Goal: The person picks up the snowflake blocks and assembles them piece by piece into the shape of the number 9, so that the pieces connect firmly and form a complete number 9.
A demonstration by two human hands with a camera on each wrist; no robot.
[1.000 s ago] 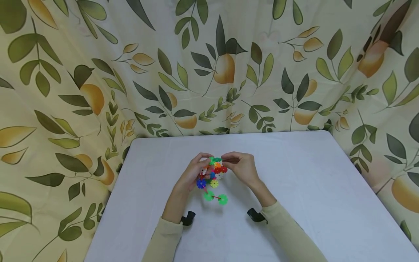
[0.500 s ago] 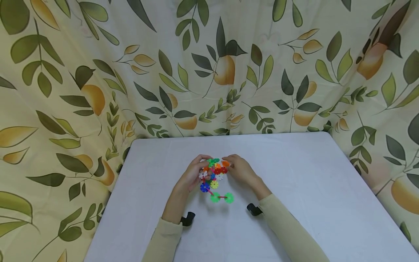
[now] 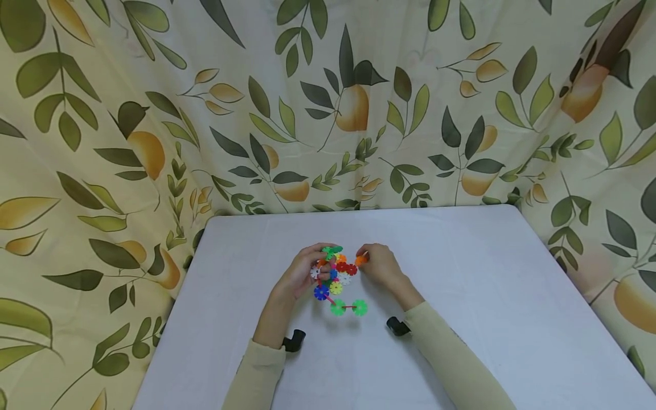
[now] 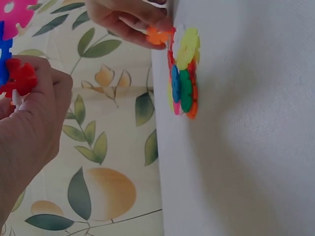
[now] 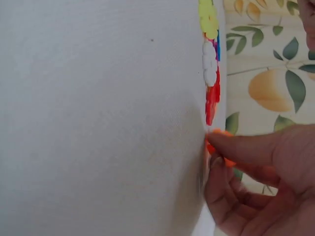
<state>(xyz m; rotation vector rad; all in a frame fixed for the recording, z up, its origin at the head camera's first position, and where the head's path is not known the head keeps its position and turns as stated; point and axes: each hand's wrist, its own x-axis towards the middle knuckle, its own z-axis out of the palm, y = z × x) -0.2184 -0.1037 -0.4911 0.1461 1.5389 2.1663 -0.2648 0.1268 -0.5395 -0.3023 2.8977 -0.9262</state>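
My left hand [image 3: 297,276] grips a build of interlocking flower-shaped plastic discs. From it a blue disc [image 3: 321,292] leads by a pinkish edge-on disc to two light green discs [image 3: 337,308]. In the left wrist view a red disc [image 4: 22,77] of the build sits at the fingers, a pink disc [image 4: 17,14] above. My right hand [image 3: 381,265] pinches an orange disc [image 5: 229,135] between thumb and finger. Beside it lies a pile of loose discs: red [image 3: 345,267], white [image 5: 209,64], yellow [image 4: 187,49] and dark green [image 4: 186,91]. The left fingers partly hide the build.
A white cloth covers the table [image 3: 461,273]. Leaf-patterned curtains [image 3: 400,165] hang behind it and at both sides. Black wrist camera mounts [image 3: 294,341] stick out below both sleeves.
My right hand has left the top of the build and now pinches an orange disc, having drawn slightly right with it. The light green discs of the build have swung right.
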